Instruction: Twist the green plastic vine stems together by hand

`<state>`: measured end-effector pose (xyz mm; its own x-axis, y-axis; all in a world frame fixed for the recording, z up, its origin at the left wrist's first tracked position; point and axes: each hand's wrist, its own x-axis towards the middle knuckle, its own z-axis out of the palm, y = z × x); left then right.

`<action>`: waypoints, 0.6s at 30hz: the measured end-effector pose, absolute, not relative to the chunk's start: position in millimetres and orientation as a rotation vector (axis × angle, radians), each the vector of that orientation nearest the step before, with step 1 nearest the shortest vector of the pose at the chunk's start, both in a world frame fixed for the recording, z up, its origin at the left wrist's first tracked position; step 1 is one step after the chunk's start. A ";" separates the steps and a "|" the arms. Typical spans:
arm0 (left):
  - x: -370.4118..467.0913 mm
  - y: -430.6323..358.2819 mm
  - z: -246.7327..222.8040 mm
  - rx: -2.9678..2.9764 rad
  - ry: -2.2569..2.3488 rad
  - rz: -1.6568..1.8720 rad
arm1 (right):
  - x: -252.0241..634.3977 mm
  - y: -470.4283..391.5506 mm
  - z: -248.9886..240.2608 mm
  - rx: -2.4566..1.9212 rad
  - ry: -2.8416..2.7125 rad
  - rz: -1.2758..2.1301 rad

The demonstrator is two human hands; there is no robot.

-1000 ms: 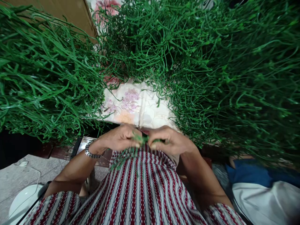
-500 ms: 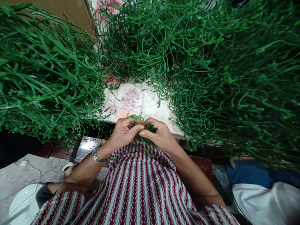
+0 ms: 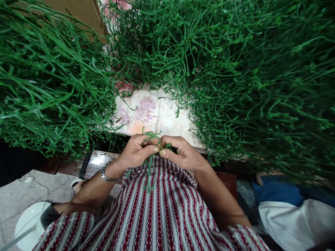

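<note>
Thin green stems, curly at the top, hang from my left hand, whose thumb and fingers are pinched around them. Their lower ends dangle in front of my striped shirt. Facing it, my right hand is closed too, thumb against curled fingers, with a few short green stems showing inside its grip. The two thumb tips nearly meet. Both hands are just in front of the near edge of a flower-patterned table cover. Exactly what lies between the fingertips is hidden.
Large heaps of green stems lie at the left and at the right, joining across the back. A cardboard box stands at the back left. Below are a white round base and, at right, another person's blue and white clothing.
My hands have shifted slightly toward me, and the thumb tips have turned. The stems at my left hand now hang straighter down; those that hung below my right hand no longer show there.
</note>
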<state>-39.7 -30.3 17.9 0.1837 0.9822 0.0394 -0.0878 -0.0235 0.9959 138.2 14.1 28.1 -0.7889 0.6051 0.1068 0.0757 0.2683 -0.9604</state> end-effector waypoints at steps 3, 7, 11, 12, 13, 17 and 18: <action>-35.1 -33.6 16.8 1.061 0.874 1.194 | 135.8 11.8 25.8 -0.501 -1.941 1.633; -26.6 -34.5 22.6 0.776 0.723 1.259 | 129.5 6.2 18.1 -0.381 -1.663 1.811; -18.5 -33.3 29.4 0.620 0.650 1.320 | 124.6 0.2 12.3 -0.420 -1.511 1.828; -17.3 -32.9 29.5 0.604 0.639 1.333 | 123.8 -0.9 11.6 -0.430 -1.491 1.819; -16.6 -32.6 28.8 0.603 0.633 1.348 | 123.3 -1.6 11.3 -0.439 -1.480 1.800; -19.5 -31.7 22.8 0.837 0.755 1.446 | 124.2 1.2 15.0 -0.483 -1.556 1.599; -21.2 -31.7 22.0 0.966 0.824 1.463 | 125.1 3.0 16.7 -0.508 -1.614 1.514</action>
<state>-21.2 -31.7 22.0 -0.0206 0.9932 0.1143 -0.4172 -0.1124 0.9018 125.1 3.0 16.7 -0.5617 0.7714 0.2989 -0.2487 0.1871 -0.9503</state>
